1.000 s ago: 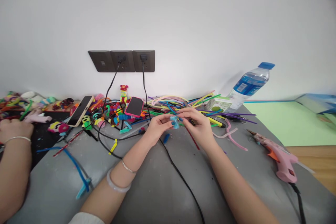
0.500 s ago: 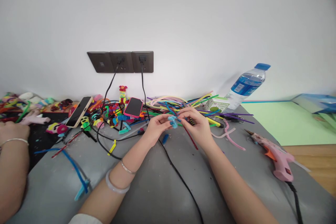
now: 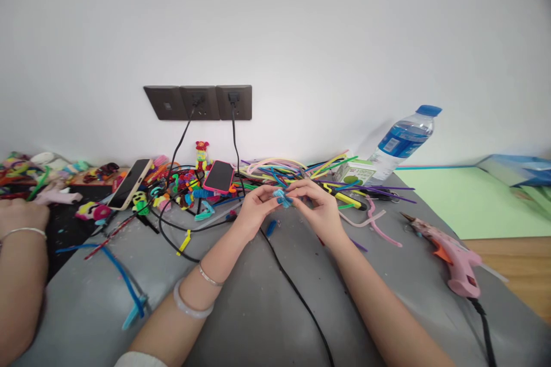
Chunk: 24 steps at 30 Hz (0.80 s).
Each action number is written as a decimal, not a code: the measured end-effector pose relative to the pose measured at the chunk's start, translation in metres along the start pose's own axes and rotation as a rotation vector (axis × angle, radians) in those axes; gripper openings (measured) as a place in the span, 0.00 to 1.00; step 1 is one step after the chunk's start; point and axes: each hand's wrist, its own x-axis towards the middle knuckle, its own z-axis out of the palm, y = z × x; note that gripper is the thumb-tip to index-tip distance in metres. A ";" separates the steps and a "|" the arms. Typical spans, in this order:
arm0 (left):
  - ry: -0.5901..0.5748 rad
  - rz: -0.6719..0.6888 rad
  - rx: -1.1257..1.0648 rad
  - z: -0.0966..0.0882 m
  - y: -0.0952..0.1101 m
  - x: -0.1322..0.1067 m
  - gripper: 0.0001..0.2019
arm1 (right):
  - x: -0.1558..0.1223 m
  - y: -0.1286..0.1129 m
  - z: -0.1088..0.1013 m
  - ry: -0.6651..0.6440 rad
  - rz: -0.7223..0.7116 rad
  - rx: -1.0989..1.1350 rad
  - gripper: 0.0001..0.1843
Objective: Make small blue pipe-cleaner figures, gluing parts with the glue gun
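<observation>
Between my two hands is a small piece of light blue pipe cleaner [image 3: 282, 197], bent into a compact shape. My left hand [image 3: 259, 210] pinches it from the left between thumb and fingers. From the right, my right hand [image 3: 316, 206] grips the same piece with thumb and fingertips. Its exact form is partly covered by the fingers. Just below, on the grey table [image 3: 258, 309], lies a short dark blue pipe cleaner bit [image 3: 271, 227]. Behind my hands spreads a heap of loose pipe cleaners [image 3: 275, 166] in many colours.
A pink hot glue gun [image 3: 456, 258] lies at right, near a tilted water bottle [image 3: 402, 140] and a juice carton [image 3: 356, 172]. Black cables [image 3: 297, 289] cross the table. Two phones [image 3: 218, 176] and small figures sit left. Another person's arm [image 3: 21, 264] rests at far left.
My right hand has shifted slightly left, closer to my left hand, and its fingers have closed in on the light blue piece. My left hand stays almost still.
</observation>
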 end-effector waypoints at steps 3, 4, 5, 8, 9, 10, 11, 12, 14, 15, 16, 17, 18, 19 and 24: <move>0.009 0.008 -0.010 0.000 -0.001 0.000 0.19 | 0.000 -0.001 0.001 0.003 -0.006 0.000 0.05; 0.010 0.014 -0.011 0.000 -0.001 0.000 0.19 | 0.000 -0.001 0.002 -0.001 -0.006 0.001 0.04; 0.010 0.021 -0.012 0.000 -0.001 0.000 0.19 | 0.000 -0.001 0.002 -0.004 -0.006 0.003 0.04; 0.004 0.042 -0.015 0.001 -0.001 -0.001 0.19 | 0.000 -0.001 0.001 -0.004 0.000 0.008 0.03; 0.002 0.046 -0.017 0.002 0.000 -0.001 0.19 | 0.000 -0.001 0.001 -0.002 0.003 0.007 0.02; -0.001 0.048 -0.019 0.002 0.000 -0.001 0.19 | 0.000 -0.001 0.001 0.000 0.005 0.001 0.02; -0.002 0.049 -0.019 0.002 0.000 -0.002 0.19 | 0.000 -0.001 0.001 0.001 0.006 -0.007 0.02; -0.003 0.049 -0.016 0.002 0.000 -0.002 0.19 | 0.000 -0.001 0.001 0.001 0.005 -0.018 0.02; 0.000 0.049 0.005 0.002 0.000 -0.002 0.19 | 0.001 -0.001 0.000 -0.006 -0.003 -0.042 0.03; 0.003 0.050 0.023 0.001 0.000 -0.002 0.19 | 0.001 -0.001 0.000 -0.011 -0.008 -0.054 0.03; 0.007 0.052 0.042 0.001 0.000 -0.002 0.19 | 0.001 -0.001 0.000 -0.019 -0.012 -0.064 0.04; 0.009 0.054 0.059 0.000 0.000 -0.002 0.19 | 0.001 -0.001 -0.001 -0.030 -0.015 -0.072 0.04; 0.010 0.056 0.072 0.000 -0.001 -0.001 0.20 | 0.001 -0.001 -0.001 -0.043 -0.015 -0.079 0.05; 0.011 0.059 0.079 -0.001 -0.001 -0.001 0.20 | 0.001 -0.002 -0.001 -0.055 -0.013 -0.086 0.06; 0.003 0.064 0.083 -0.002 -0.004 -0.001 0.19 | 0.001 -0.005 -0.001 -0.107 0.002 -0.099 0.07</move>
